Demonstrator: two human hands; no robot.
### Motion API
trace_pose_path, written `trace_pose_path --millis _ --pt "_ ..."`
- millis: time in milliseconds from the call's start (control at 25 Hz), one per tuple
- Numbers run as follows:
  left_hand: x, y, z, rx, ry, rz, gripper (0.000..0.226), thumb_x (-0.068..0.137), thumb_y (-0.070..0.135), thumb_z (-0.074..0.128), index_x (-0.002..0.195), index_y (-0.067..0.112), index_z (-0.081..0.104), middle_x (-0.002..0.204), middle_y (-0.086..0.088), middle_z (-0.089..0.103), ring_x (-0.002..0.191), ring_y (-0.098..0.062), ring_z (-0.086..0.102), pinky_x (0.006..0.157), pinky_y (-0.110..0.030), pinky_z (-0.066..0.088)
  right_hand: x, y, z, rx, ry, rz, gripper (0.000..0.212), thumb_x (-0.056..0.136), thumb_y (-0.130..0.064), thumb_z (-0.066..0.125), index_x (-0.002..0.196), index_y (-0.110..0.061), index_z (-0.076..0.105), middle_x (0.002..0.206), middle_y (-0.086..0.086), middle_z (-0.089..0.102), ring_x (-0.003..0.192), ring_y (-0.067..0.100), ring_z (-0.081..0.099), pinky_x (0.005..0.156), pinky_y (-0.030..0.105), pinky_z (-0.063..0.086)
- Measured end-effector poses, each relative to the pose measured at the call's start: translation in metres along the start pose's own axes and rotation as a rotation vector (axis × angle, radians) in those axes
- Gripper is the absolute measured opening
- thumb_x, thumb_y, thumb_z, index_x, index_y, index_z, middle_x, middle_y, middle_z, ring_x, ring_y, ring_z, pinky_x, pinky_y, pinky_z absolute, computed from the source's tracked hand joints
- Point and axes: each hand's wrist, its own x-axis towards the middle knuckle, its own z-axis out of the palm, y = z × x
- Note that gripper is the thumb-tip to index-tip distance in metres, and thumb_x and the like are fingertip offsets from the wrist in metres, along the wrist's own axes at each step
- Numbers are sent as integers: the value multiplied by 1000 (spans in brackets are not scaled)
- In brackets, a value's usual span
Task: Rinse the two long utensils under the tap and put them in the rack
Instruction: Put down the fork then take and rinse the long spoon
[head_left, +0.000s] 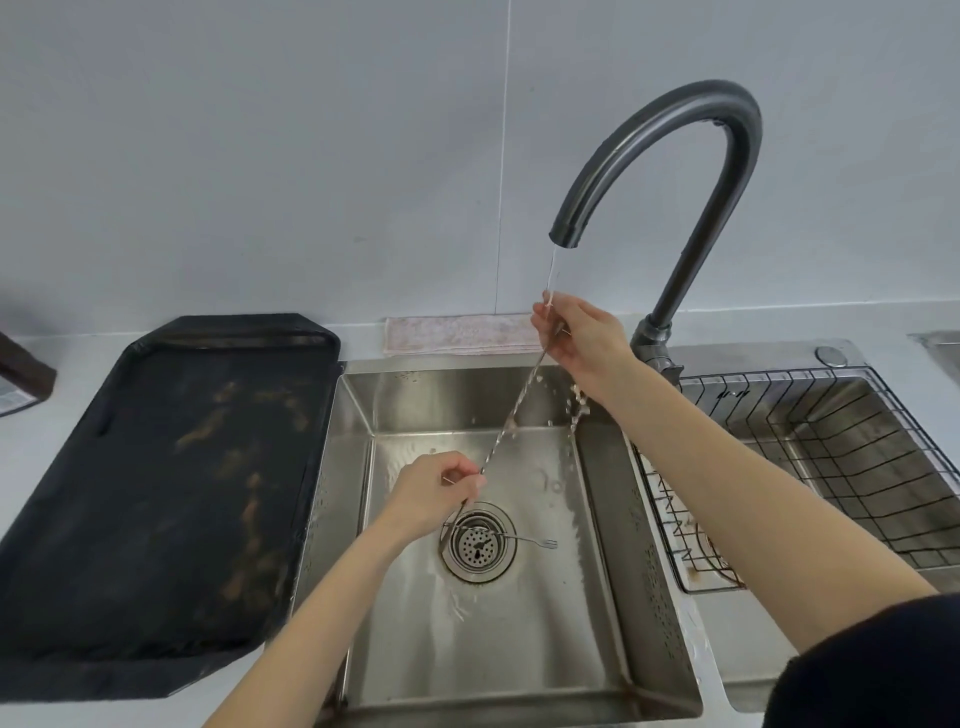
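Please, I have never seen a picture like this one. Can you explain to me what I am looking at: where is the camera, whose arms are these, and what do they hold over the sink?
There is no machine here. A person wears one wide-angle camera on the head, so you look forward and down along their own two bare arms.

The right hand pinches the top end of a long thin metal utensil just under the tap, where a thin stream of water runs. The left hand holds the same utensil lower down, so it slants across the sink.

A second long utensil, with a small fork tip, lies on the sink floor across the drain strainer.

To the right is a wire rack set in a second basin. To the left lies a dark stained tray, and a folded cloth rests behind the sink.
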Motion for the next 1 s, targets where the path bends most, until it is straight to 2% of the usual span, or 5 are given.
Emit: trace_pose_path --millis 160,280,440,600,1000 --pt "2 -3 3 -39 66 -9 12 86 19 59 84 12 69 58 6 59 49 4 51 60 -16 37 1 10 -1 17 -86 8 19 98 -18 43 102 -7 58 84 1 64 71 10 64 63 17 54" --pt "1 -2 3 -131 65 -31 17 87 15 57 93 7 71 66 3 62 64 -9 57 80 -25 44 -1 15 -7 39 -140 -13 28 95 -16 50 121 -7 51 90 0 65 74 8 66 64 16 57" --pt "-3 3 4 -157 37 3 19 91 12 51 93 16 69 69 4 62 63 -7 60 83 -23 47 0 12 -2 -82 -76 -96 28 90 -13 58 115 0 58 80 2 67 62 4 68 64 16 58" --pt "0 4 5 -115 125 53 24 92 9 48 96 17 70 66 11 62 48 11 57 64 0 42 -1 15 1 -66 -107 -117 19 96 -14 48 107 -4 59 82 3 67 60 0 69 63 13 58" --pt "5 16 6 -191 59 56 22 93 8 46 97 4 68 67 8 62 43 9 57 59 -1 44 -5 9 -4 -187 -143 -63 25 99 -13 39 119 -4 51 101 6 69 71 6 67 68 19 57"
